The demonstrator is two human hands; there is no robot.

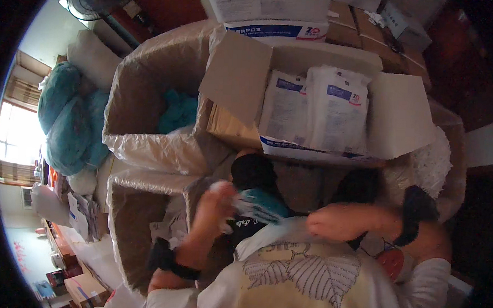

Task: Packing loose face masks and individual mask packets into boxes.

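Observation:
My left hand, smeared by motion, is closed at one end of a teal bundle with pale stripes, held above my lap. The bundle looks like soft folded sheets; blur hides its exact kind. Opposite, my right hand has its fingers drawn together at a pale, see-through plastic bag, which spreads between the two hands over my shirt front. Where the bundle meets the bag, blur hides whether it lies inside. Dark bands circle both my forearms.
Ahead stands an open carton with white packets in it. Left of it, a plastic-lined box holds teal material; another lined box is nearer me. Stuffed teal bags are piled at far left.

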